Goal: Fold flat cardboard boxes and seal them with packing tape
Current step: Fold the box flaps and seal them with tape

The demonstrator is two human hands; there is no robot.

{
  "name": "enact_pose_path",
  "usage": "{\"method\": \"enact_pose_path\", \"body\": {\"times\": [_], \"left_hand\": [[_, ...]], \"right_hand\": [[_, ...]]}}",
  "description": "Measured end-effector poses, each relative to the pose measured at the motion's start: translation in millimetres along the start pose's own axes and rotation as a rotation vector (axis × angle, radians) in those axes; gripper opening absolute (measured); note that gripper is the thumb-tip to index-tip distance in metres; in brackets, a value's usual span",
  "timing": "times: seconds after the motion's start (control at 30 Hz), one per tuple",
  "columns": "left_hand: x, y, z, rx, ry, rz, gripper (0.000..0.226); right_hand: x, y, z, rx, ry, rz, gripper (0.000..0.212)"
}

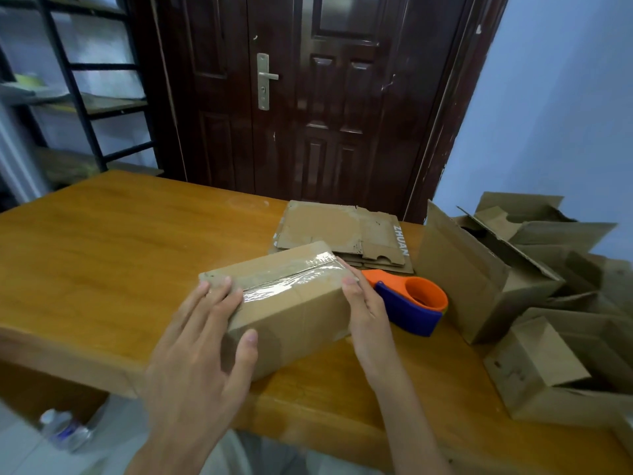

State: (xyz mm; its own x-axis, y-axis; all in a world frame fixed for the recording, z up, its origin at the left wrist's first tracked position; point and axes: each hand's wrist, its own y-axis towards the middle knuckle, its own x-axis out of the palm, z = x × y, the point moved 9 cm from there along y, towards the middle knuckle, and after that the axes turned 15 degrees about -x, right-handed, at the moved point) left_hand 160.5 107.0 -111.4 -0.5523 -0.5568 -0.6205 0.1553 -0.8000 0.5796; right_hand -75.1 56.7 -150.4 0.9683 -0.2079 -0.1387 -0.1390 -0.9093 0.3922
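- Box [284,303] lay on the surface [120,241], just at 6 o'clock of centre, long axis running from 8 to 2 o'clock.
- Clear tape [291,279] ran along the top seam, wrinkled and shiny, ending short of the left end.
- Left hand [202,341] spread flat, fingers straight on the top left corner, thumb down the near face; not clamped.
- Right hand [363,310] laid flat against the right end, fingers straight, pressing the tape end down; hands apart, one at each end.
- Dispenser [411,303], orange and blue, sat just at 3 o'clock of the box, touching or nearly touching the right hand; cannot tell which.
- Flat blanks [342,231] stacked at 12 o'clock; folded boxes [513,286] heaped at 3 o'clock.
- Likely risks: wrinkles left unpressed could lift and let the seam open; untaped left end could gape.
- Could knock the dispenser off toward the heap when drawing the right hand back.
- Box, near the surface's front edge, could slide off under a hard push from the right.
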Motion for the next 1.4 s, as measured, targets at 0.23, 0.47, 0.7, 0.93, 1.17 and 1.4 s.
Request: {"method": "enact_pose_path", "body": {"times": [0.23,0.47,0.7,0.93,1.17,1.4], "left_hand": [[-5.3,8.3,8.4,0.422,-0.044,-0.143,0.045],[8.9,8.6,22.2,0.382,-0.221,-0.101,0.030],[33.4,13.9,30.3,0.134,-0.505,-0.163,0.028],[45.6,12.6,27.3,-0.077,-0.606,-0.158,0.020],[49.3,11.2,27.7,-0.070,-0.613,-0.153,0.029],[41.5,13.8,31.6,-0.064,-0.593,-0.165,0.033]], "right_hand": [[15.2,34.8,1.4,0.128,0.103,0.094,0.026],[37.8,83.2,13.6,0.093,0.073,0.016,0.025],[12.7,16.0,-32.1,-0.179,-0.191,-0.079,0.038],[-57.7,-14.4,-11.1,-0.175,-0.577,-0.064,0.037],[-83.8,16.0,1.6,-0.266,-1.173,-0.119,0.060],[-99.5,18.9,20.8,-0.085,-1.376,-0.057,0.071]]}}
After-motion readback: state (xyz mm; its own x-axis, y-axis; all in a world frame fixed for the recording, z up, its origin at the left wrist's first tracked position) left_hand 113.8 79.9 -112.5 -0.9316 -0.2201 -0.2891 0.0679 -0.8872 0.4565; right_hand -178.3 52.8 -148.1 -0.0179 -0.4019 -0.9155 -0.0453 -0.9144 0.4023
